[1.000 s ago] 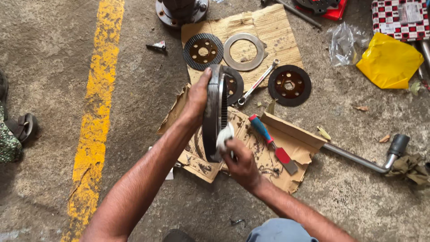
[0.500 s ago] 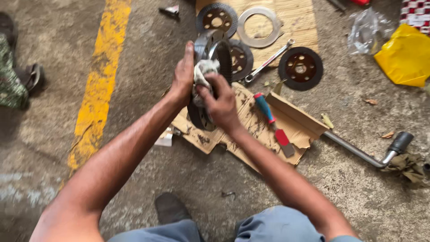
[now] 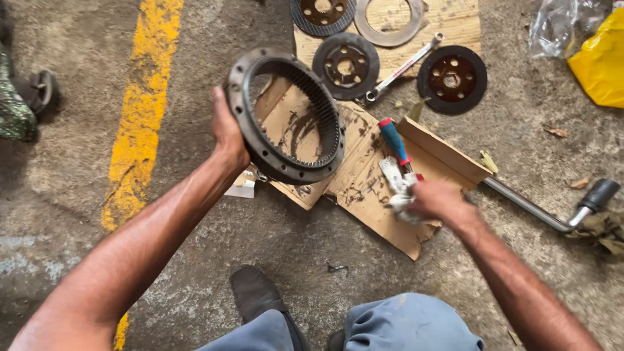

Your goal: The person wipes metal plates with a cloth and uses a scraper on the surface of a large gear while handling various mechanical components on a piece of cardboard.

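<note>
Gripped at its outer rim, internal-toothed ring gear (image 3: 286,117) hangs tilted above greasy cardboard (image 3: 364,182) in left hand (image 3: 227,133). Right hand (image 3: 435,201) closes on pale rag (image 3: 398,192), apart from gear. Teeth look wiped; grime remains. Friction discs (image 3: 452,79), wrench (image 3: 403,68), screwdriver (image 3: 394,142) lie untouched.

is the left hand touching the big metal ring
Touching. The head view shows the left hand gripping the outer rim of the big metal ring, holding it up above the cardboard.
</note>
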